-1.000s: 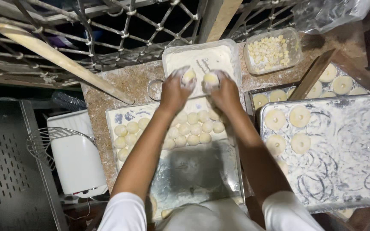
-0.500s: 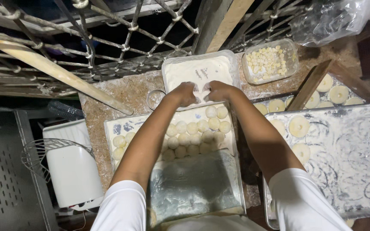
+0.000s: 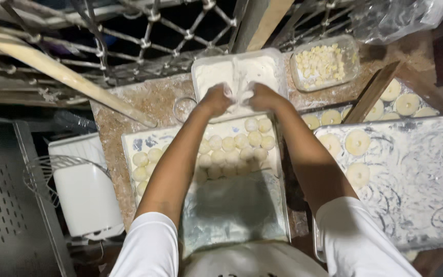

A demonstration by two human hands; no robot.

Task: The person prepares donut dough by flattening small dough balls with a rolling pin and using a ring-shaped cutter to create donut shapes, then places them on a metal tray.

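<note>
Two hands, left (image 3: 215, 98) and right (image 3: 262, 96), were curled side by side in the flour tub (image 3: 203, 72) at twelve o'clock; dough balls (image 3: 234, 146) lay just behind, at six.

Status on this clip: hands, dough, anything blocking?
Left hand and right hand together in flour tub; contents hidden. Dough balls on floured tray below. Nothing blocking.

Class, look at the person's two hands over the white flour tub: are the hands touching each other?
Cannot tell. In the head view the left hand and right hand meet over the flour tub, but floury blur hides any contact or gap.
</note>
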